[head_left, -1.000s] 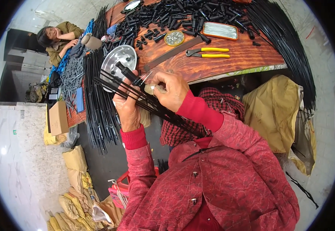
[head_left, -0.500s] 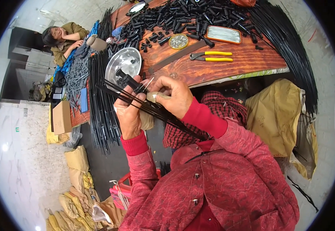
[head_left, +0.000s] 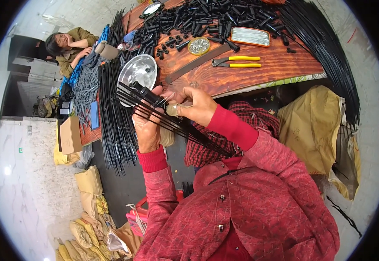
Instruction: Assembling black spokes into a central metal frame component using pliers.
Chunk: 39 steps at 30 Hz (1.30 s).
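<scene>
Spread across the upper middle, a wooden table [head_left: 224, 82] with reddish grain. At its right, a big yellow-brown sack [head_left: 309, 130], marked low down with small reddish print, too small to read with certainty. On the far part of the table, a wide heap of black tubular fittings [head_left: 207, 17]. Along the table's right edge, a long sweep of black rods [head_left: 331, 61]; on the left, a second bundle of black rods [head_left: 114, 122]. At the upper left, a co-worker [head_left: 78, 37] in an olive jacket, leaning on 1 hand. Below the table edge, a red-and-black checked cloth [head_left: 261, 115]. Near the left bundle, a shiny metal bowl [head_left: 132, 71].

In front of the bowl, the left hand [head_left: 147, 128], fingers curled around 1 black fitting [head_left: 146, 93] and a loose sheaf of thin black rods [head_left: 194, 135]. Just beside, the right hand [head_left: 200, 106], thumb and forefinger brought together at the near end of the fitting; impossible to tell the exact thing pinched. Between both hands, thin pale pins [head_left: 167, 96].

Smaller, on the table: cutting pliers [head_left: 245, 58] with 2 yellow handles, an orange-rimmed tray [head_left: 250, 44] of pale pins, and a round yellow-rimmed dish [head_left: 189, 46] of tiny metallic pieces.
</scene>
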Available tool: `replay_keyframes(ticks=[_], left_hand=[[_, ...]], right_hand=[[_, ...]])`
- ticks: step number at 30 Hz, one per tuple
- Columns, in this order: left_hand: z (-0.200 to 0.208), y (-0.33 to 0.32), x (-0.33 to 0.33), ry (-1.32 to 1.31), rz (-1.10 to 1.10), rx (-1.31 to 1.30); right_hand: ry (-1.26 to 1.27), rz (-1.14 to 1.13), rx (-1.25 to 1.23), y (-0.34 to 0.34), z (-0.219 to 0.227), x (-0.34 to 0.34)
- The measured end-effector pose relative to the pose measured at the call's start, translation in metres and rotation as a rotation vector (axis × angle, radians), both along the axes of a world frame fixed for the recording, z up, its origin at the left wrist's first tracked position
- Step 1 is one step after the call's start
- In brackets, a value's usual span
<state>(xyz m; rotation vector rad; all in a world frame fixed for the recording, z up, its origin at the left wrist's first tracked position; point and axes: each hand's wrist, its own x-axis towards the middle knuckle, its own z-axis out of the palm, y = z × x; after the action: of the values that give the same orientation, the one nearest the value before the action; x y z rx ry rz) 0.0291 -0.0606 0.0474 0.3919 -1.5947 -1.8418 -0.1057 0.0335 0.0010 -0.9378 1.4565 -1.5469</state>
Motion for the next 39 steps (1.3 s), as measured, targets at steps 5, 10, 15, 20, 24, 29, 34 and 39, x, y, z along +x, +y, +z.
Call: replay_keyframes(ticks=[5, 10, 15, 20, 24, 29, 34, 39], left_hand=[[-0.001, -0.003, -0.001, -0.005, -0.035, 0.036], [0.005, -0.007, -0.001, -0.084, -0.02, -0.045], [0.009, -0.007, -0.009, -0.112, -0.009, 0.009], [-0.021, -0.036, 0.004, -0.061, -0.091, 0.146], [-0.013, -0.029, 0.016, 0.176, -0.348, 0.377], [0.009, -0.004, 0.021, 0.063, -0.145, 0.155], [0.026, 0.011, 0.013, -0.075, 0.21, -0.055], [0.028, 0.022, 0.009, -0.059, 0.265, -0.3]], right_hand=[[-0.2, 0.045, -0.271, 0.005, 0.0, 0.02], [0.354, -0.078, -0.06, 0.017, 0.022, 0.025], [0.473, -0.254, -0.129, 0.01, 0.01, 0.028], [0.498, -0.248, -0.076, 0.012, 0.017, 0.028], [0.518, -0.269, -0.096, 0.009, 0.012, 0.03], [0.589, -0.338, -0.11, 0.011, 0.012, 0.032], [0.619, -0.321, -0.173, 0.019, 0.031, 0.041], [0.589, -0.299, -0.246, 0.024, 0.036, 0.043]])
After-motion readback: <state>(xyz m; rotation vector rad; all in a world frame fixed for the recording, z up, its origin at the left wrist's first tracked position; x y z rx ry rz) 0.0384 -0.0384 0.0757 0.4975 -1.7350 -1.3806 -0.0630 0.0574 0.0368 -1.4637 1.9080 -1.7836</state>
